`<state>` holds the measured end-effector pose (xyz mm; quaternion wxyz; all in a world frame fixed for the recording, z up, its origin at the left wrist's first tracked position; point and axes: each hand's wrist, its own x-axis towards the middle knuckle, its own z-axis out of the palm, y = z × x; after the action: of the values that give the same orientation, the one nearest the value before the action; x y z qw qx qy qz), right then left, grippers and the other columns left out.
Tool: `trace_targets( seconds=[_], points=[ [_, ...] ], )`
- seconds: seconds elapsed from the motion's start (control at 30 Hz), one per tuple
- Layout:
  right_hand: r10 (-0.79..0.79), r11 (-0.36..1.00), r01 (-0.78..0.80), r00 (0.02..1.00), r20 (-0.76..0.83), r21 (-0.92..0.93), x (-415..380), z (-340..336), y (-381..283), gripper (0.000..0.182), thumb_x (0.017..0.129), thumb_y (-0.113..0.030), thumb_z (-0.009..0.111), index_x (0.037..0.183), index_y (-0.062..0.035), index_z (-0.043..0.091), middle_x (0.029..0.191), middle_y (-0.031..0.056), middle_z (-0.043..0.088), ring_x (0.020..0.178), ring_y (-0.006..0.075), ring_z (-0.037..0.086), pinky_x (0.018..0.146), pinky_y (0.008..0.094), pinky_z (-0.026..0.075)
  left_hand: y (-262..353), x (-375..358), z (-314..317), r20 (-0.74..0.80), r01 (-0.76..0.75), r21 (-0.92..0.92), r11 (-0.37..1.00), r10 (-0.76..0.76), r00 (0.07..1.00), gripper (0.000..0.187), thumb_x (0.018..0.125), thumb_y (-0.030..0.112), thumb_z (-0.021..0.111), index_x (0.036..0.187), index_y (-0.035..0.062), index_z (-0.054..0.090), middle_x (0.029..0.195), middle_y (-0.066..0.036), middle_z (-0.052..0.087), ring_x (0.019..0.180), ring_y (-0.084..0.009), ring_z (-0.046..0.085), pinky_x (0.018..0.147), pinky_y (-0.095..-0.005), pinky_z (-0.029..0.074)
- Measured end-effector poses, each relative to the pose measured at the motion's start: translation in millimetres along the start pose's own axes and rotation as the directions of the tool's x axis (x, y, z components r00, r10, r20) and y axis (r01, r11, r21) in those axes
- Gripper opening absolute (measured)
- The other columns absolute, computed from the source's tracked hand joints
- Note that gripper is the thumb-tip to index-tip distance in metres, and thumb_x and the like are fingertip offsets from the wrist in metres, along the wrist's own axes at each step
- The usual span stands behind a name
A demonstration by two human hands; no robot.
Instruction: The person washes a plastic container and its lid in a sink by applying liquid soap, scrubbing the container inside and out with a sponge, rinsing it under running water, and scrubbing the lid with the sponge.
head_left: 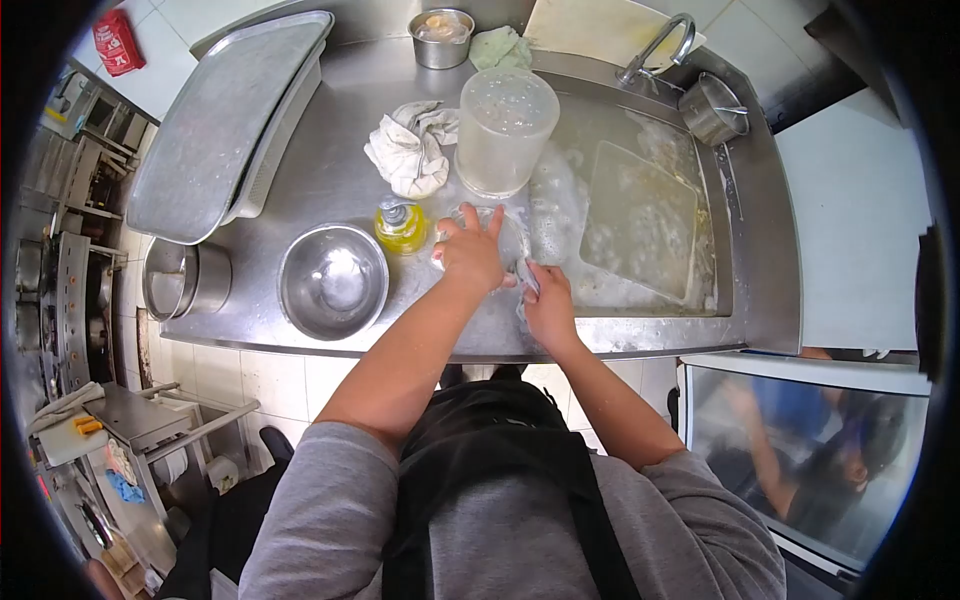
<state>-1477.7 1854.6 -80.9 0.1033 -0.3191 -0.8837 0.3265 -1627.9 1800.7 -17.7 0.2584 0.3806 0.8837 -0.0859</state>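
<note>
My left hand (pixel 473 252) lies with spread fingers over a clear, soapy round piece (pixel 513 228) that looks like a plastic lid, flat on the steel counter. Beside its right edge, my right hand (pixel 549 303) is closed around something pale and soapy, mostly hidden by the fingers; I cannot tell what it is. Just beyond both hands stands a large translucent plastic container (pixel 508 125), bottom up and wet. A pump bottle of yellow-green liquid (pixel 401 228) is left of my left hand, with a crumpled white cloth (pixel 408 155) behind it.
On the right, a sink (pixel 640 215) holds cloudy, foamy water and a submerged rectangular sheet, under a faucet (pixel 660 48). A steel bowl (pixel 334 281), steel pots (pixel 185 280) and stacked trays (pixel 235 120) occupy the left. A small pot (pixel 713 108) sits in the back right corner.
</note>
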Motion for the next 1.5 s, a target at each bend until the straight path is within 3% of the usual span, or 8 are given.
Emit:
trace_targets(
  seconds=[0.23,0.33,0.47,0.53,0.67,0.77,1.0,1.5],
  points=[
    [0.193,0.947,-0.156,0.975,-0.109,0.280,32.3,2.9,32.6,0.038,0.089,-0.010,0.057,0.126,0.0000,0.054,0.110,0.0206,0.059,0.099,0.0340,0.059,0.088,0.0387,0.046,23.2,13.3,3.1,-0.071,0.016,-0.053,0.998,-0.020,0.997,0.117,0.062,0.060,0.078,0.152,0.0310,0.010,0.151,-0.017,0.018,0.127,-0.0497,0.033,0.080,-0.0504,0.053],
    [0.409,0.717,-0.354,0.911,0.050,0.600,36.3,-12.8,52.3,0.040,0.095,-0.011,0.051,0.134,0.0004,0.048,0.111,0.0141,0.063,0.095,0.0168,0.058,0.086,0.0285,0.046,41.1,25.1,8.5,-0.165,-0.075,-0.105,0.992,0.057,0.985,0.115,0.062,0.060,0.078,0.152,0.0319,0.013,0.149,-0.016,0.021,0.125,-0.0472,0.035,0.080,-0.0500,0.053],
    [0.381,0.529,-0.417,0.895,0.233,0.739,44.5,-25.2,63.2,0.041,0.094,-0.009,0.053,0.134,-0.0006,0.048,0.113,0.0139,0.063,0.095,0.0160,0.058,0.086,0.0281,0.046,31.7,14.3,-6.4,0.052,0.017,-0.113,0.993,-0.011,0.999,0.108,0.066,0.063,0.073,0.151,0.0264,0.018,0.144,-0.018,0.031,0.128,-0.0407,0.036,0.088,-0.0478,0.051],
    [0.162,0.790,-0.234,0.971,0.176,0.566,52.9,-14.9,47.9,0.039,0.090,-0.006,0.058,0.128,-0.0032,0.055,0.114,0.0147,0.063,0.098,0.0221,0.060,0.088,0.0312,0.046,8.0,5.0,-2.0,0.110,0.086,-0.154,0.984,-0.069,0.991,0.103,0.070,0.064,0.069,0.151,0.0248,0.020,0.143,-0.017,0.033,0.129,-0.0379,0.035,0.089,-0.0473,0.050],
    [-0.333,0.941,0.339,0.921,-0.203,-0.007,70.0,-4.2,14.0,0.042,0.074,-0.002,0.065,0.116,-0.0070,0.064,0.116,0.0123,0.060,0.102,0.0332,0.055,0.088,0.0374,0.046,-34.1,3.7,67.0,-0.369,-0.143,0.029,0.989,0.143,0.918,0.084,0.086,0.057,0.053,0.151,0.0147,0.021,0.151,-0.012,0.027,0.140,-0.0316,0.026,0.108,-0.0517,0.030],
    [-0.513,0.811,0.517,0.853,0.092,-0.274,63.4,-20.8,2.5,0.038,0.073,-0.003,0.063,0.111,-0.0085,0.066,0.112,0.0081,0.060,0.101,0.0283,0.054,0.086,0.0384,0.046,-39.0,7.2,76.3,-0.533,-0.272,0.007,0.962,0.234,0.813,0.078,0.091,0.051,0.049,0.150,0.0099,0.020,0.156,-0.008,0.021,0.144,-0.0277,0.020,0.114,-0.0519,0.016],
    [-0.484,0.650,0.503,0.852,0.200,-0.569,56.7,-10.0,-23.0,0.012,0.078,-0.013,0.057,0.087,-0.0072,0.064,0.099,0.0033,0.056,0.097,0.0232,0.053,0.075,0.0410,0.046,-44.2,0.7,69.9,-0.438,-0.302,-0.103,0.948,0.229,0.869,0.086,0.088,0.053,0.052,0.151,0.0075,0.015,0.158,-0.007,0.016,0.146,-0.0215,0.015,0.118,-0.0438,0.009],
    [-0.186,0.765,0.308,0.946,0.265,-0.566,35.5,-12.7,-42.8,0.021,0.077,-0.006,0.057,0.097,-0.0056,0.066,0.102,0.0060,0.056,0.099,0.0273,0.054,0.075,0.0442,0.051,-51.6,1.1,75.6,-0.470,-0.367,-0.137,0.920,0.266,0.842,0.109,0.072,0.062,0.066,0.151,0.0053,0.015,0.158,-0.009,0.017,0.146,-0.0219,0.015,0.118,-0.0433,0.009]
  ],
)
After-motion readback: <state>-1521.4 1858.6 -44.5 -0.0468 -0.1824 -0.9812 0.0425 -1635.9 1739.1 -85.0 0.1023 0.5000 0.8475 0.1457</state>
